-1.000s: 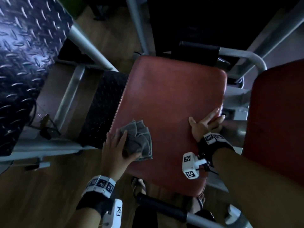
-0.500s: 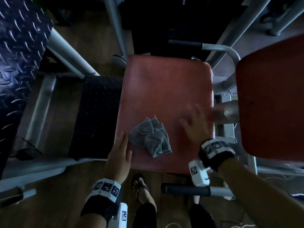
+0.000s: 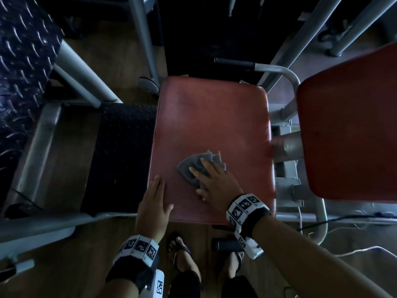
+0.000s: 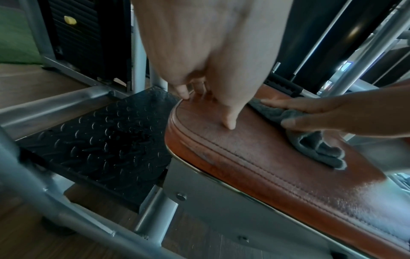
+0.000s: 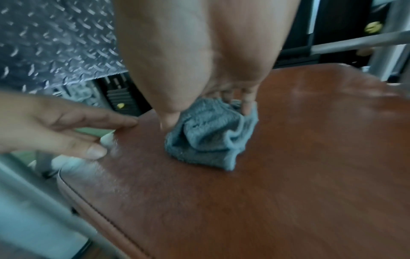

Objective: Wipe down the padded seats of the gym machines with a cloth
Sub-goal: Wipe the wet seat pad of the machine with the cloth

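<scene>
A red padded seat (image 3: 210, 117) fills the middle of the head view. A crumpled grey cloth (image 3: 187, 166) lies on its front half. My right hand (image 3: 214, 179) lies flat on top of the cloth with fingers stretched out, pressing it onto the pad; the right wrist view shows the cloth (image 5: 210, 140) bunched under those fingers (image 5: 246, 106). My left hand (image 3: 153, 203) rests flat and empty on the seat's front left edge, apart from the cloth. In the left wrist view its fingertips (image 4: 229, 122) touch the stitched seat (image 4: 255, 157) beside the cloth (image 4: 310, 140).
A second red pad (image 3: 348, 130) stands close at the right. A black diamond-plate step (image 3: 122, 155) sits left of the seat, with grey frame tubes (image 3: 81, 76) around it. A curved handle bar (image 3: 277, 70) runs behind the seat. My sandalled feet (image 3: 180, 254) and cables (image 3: 343, 222) are on the wooden floor.
My left hand let go of the cloth and slid to the seat's front left edge. My right hand came off the seat's right edge and now lies on the cloth.
</scene>
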